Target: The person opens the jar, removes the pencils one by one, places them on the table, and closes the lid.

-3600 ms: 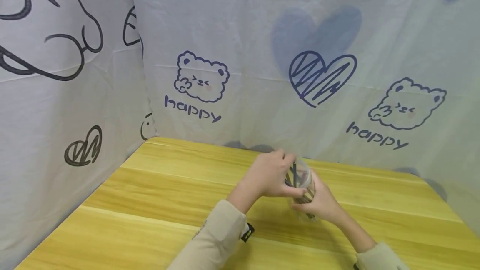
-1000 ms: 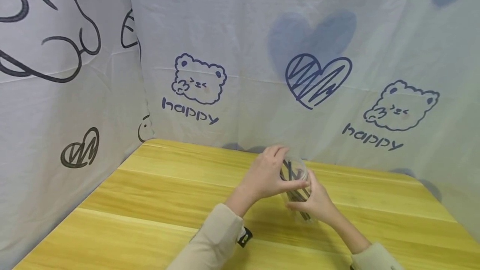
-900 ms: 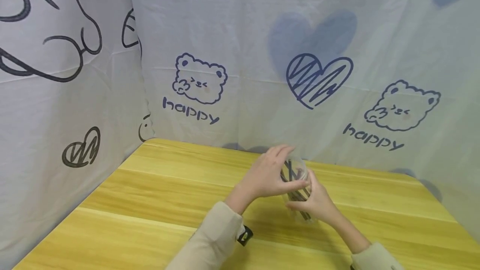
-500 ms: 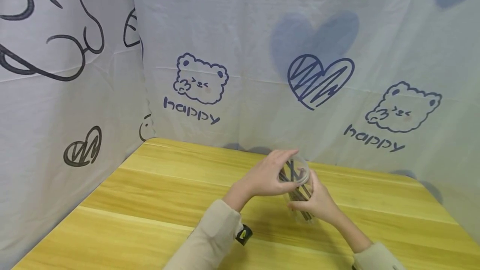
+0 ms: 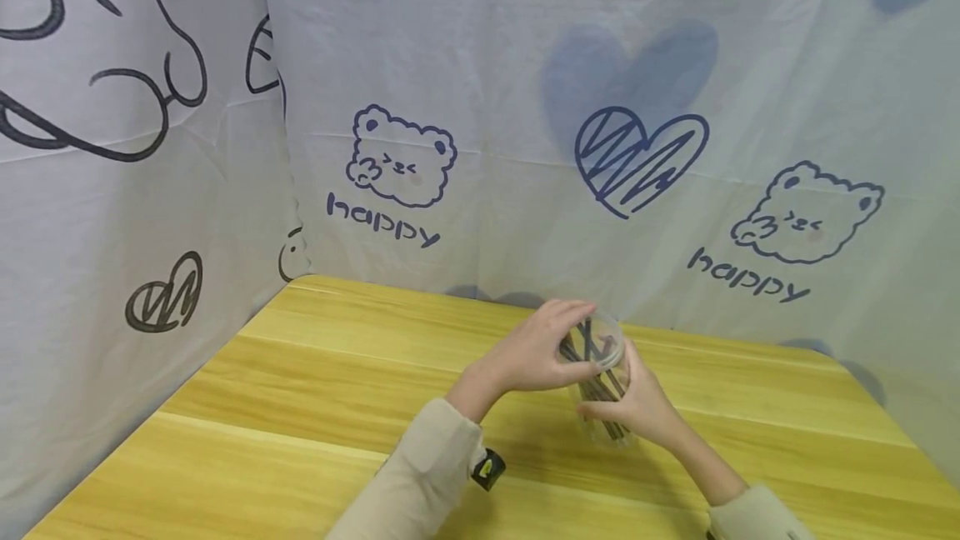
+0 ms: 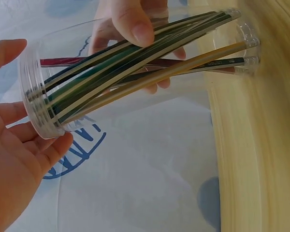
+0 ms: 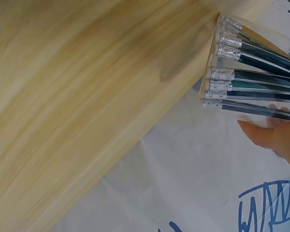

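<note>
Handling: left hand [image 5: 536, 352], fingers and thumb curled round the rim [image 6: 29, 79] of the jar [image 6: 67, 46]; right hand [image 5: 645, 398], gripping the jar's body below. Best practice, as judged: right grip firm but not crushing, left fingers evenly spaced about the rim, jar prevented from tipping.

Count:
- Jar: one, clear, between the hands; whether its base touches the table is hard to tell.
- Pencils [image 6: 135, 65]: at least seven, inside the jar.
- Table [image 5: 300, 407]: one, below the jar.
- Printed bears [image 5: 401, 157]: two, behind the jar.
</note>
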The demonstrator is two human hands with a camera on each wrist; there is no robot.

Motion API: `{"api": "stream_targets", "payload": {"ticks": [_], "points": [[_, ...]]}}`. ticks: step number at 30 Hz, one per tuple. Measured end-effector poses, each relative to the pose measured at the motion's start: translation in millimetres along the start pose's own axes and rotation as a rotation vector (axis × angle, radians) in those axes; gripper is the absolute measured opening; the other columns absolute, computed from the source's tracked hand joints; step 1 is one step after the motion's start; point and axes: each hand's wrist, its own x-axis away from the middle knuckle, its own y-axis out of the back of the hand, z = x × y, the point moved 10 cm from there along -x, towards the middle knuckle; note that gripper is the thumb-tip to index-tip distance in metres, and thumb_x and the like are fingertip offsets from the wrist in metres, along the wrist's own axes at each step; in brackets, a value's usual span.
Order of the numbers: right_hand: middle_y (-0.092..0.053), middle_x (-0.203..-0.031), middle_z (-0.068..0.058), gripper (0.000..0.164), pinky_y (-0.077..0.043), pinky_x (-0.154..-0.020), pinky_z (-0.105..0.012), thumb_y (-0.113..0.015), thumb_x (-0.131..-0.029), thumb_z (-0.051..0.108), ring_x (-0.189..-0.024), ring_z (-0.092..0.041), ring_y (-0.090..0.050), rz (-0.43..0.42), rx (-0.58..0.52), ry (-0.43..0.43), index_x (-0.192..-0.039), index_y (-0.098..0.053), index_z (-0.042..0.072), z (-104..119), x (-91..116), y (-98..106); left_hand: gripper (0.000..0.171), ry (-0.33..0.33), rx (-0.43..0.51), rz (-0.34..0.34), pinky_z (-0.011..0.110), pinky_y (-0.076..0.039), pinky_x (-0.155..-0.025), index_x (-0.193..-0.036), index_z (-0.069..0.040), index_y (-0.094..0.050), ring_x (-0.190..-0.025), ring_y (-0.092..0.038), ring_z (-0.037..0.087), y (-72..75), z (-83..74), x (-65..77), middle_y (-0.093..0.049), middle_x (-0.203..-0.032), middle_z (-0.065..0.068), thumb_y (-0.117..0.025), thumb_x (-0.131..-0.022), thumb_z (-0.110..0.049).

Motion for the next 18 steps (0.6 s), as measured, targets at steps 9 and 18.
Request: {"api": "stream_targets", "payload": {"ticks": [9,18], "points": [[-0.03,-0.136,-0.024,0.098,-0.029,-0.094,-0.057,-0.079,-0.067,0.018,-0.121,-0.041,-0.031,0.014,-0.004,0.006,-0.139,-0.015,0.003,1.3,0.5,-1.1,0.074,0.145,-0.099,-0.085,0.025,-0.043,-0.084,-0.13,-0.006,-0.043,-0.102,-0.045,0.015,1.5,10.9,-0.2,-0.045,-0.121,0.008,-0.062,-0.076,-0.053],[-0.03,-0.135,-0.024,0.101,-0.03,-0.091,-0.06,-0.079,-0.067,0.022,-0.12,-0.044,-0.03,0.034,0.035,-0.014,-0.14,-0.013,0.004,2.1,1.6,-4.7,0.072,0.216,-0.172,-0.181,0.018,-0.043,-0.066,-0.11,-0.005,-0.057,-0.082,-0.046,0.011,8.0,13.2,0.7,-0.051,-0.098,0.003,-0.063,-0.068,-0.063]]}}
